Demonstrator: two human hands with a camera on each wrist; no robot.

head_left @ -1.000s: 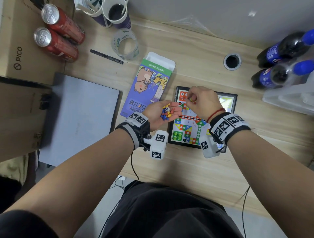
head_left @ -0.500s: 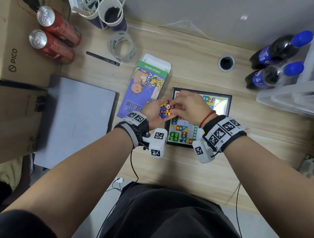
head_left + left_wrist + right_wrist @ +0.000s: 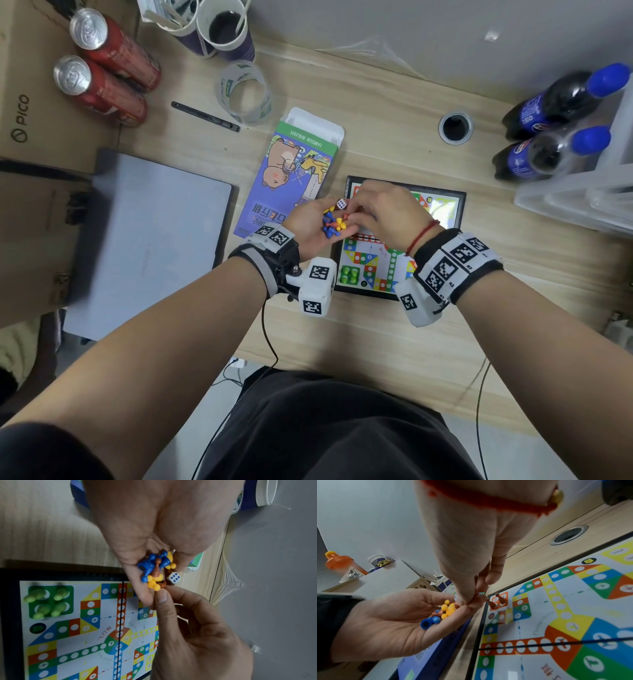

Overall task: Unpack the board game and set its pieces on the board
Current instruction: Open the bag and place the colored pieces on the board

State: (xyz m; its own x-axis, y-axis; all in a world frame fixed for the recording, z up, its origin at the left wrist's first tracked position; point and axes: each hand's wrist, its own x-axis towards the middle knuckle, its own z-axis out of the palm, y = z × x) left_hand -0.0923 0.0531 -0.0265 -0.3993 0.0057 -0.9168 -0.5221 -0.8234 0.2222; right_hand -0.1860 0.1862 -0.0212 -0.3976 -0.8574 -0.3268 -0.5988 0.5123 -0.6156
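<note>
The black-framed game board [image 3: 458, 205] lies on the wooden desk. Several green pawns [image 3: 46, 601] stand in its green corner, and orange pawns [image 3: 496, 601] stand in the orange corner. My left hand [image 3: 308, 229] is palm up beside the board's left edge. On it lies a heap of blue, yellow and orange pawns [image 3: 154, 566] with a white die [image 3: 173, 577]. My right hand [image 3: 356, 214] reaches into that palm. Its thumb and forefinger [image 3: 465, 600] pinch an orange pawn [image 3: 162, 584]. The open game box [image 3: 291, 178] lies just left of the board.
Two red cans [image 3: 102, 72] lie on a cardboard box at the far left, above a closed grey laptop [image 3: 150, 240]. Paper cups [image 3: 222, 31], a tape roll [image 3: 243, 92] and a black pen [image 3: 205, 116] sit behind. Cola bottles [image 3: 555, 102], a clear bin [image 3: 582, 198] and a cable hole [image 3: 455, 127] are to the right.
My right hand has come back from the board's far-left corner to the left palm and closed its fingertips on an orange pawn. The left hand stays put.
</note>
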